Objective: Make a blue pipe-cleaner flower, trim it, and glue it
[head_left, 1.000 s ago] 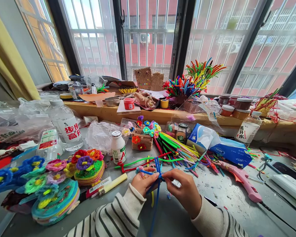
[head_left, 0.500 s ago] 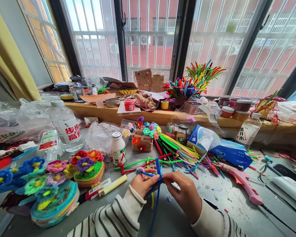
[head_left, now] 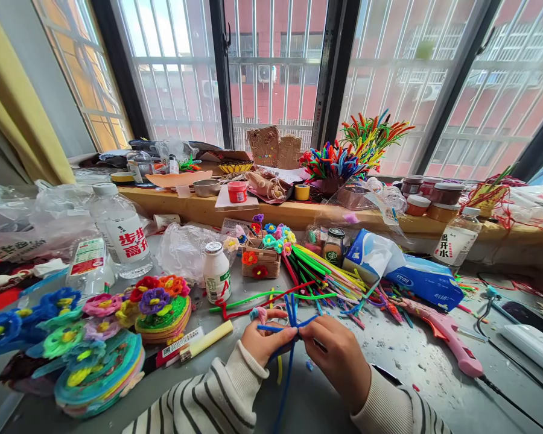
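Several blue pipe cleaners [head_left: 291, 307] cross at one point between my hands, some standing up and one long end hanging down toward the table edge. My left hand [head_left: 263, 342] pinches them near the crossing with thumb and fingers. From the other side, my right hand [head_left: 335, 352] pinches the bunch at the same crossing. A pink and teal fuzzy piece [head_left: 257, 313] shows at my left fingers. Just behind my hands lie a green pipe cleaner [head_left: 247, 299] and a red one [head_left: 239, 311]. How the blue strands join is partly hidden by my fingertips.
Pipe-cleaner flowers on round bases [head_left: 99, 374] stand at left. A white bottle [head_left: 216, 272], a flower basket [head_left: 261, 265] and a heap of loose pipe cleaners [head_left: 328, 274] lie behind my hands. At right are a pink glue gun [head_left: 446, 331] with its cord and a blue tissue pack [head_left: 423, 280].
The upright blue strands have spread apart, and one now slants out over my right hand. My right hand has turned slightly, its fingers curled closer around the crossing.
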A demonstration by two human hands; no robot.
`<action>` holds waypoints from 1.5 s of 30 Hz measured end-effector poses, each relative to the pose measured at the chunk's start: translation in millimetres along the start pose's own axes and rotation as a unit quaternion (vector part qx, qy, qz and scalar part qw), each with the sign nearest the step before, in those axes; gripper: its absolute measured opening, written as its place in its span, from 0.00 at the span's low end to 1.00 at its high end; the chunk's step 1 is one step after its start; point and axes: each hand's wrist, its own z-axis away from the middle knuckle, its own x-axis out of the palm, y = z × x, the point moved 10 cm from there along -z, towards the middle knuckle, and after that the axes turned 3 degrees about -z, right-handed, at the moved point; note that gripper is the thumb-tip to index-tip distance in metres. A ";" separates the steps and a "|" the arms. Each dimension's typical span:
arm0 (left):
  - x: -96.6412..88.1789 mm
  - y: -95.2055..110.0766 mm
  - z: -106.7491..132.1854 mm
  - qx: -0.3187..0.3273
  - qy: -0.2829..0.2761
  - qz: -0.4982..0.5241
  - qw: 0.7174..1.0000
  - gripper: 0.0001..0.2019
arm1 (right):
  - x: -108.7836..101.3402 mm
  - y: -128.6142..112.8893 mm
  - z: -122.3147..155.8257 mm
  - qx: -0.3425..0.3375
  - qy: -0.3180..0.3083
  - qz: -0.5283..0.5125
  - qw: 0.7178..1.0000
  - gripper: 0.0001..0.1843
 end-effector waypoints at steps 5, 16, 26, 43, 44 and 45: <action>-3.5 -3.8 -2.1 -0.025 0.005 0.034 0.999 0.20 | -3.9 2.1 -1.5 0.024 0.003 -0.074 0.997 0.07; -0.1 -2.6 -3.4 -0.022 -0.019 0.044 0.999 0.19 | 1.9 18.6 0.3 0.118 -0.015 -0.161 0.980 0.06; 3.6 9.3 0.7 -0.011 -0.034 -0.057 0.998 0.19 | 8.1 12.0 -1.2 0.087 -0.071 -0.086 0.990 0.05; 0.1 -12.4 -5.6 -0.071 -0.023 0.053 0.996 0.21 | -5.6 -25.7 3.9 -0.139 0.013 0.124 0.982 0.08; 0.5 -12.2 -5.9 -0.065 -0.024 0.060 0.996 0.21 | -5.2 -27.6 4.9 -0.149 0.012 0.142 0.979 0.08; 1.1 -11.5 -5.9 -0.059 -0.024 0.067 0.996 0.21 | -4.8 -29.0 5.7 -0.157 0.012 0.159 0.975 0.08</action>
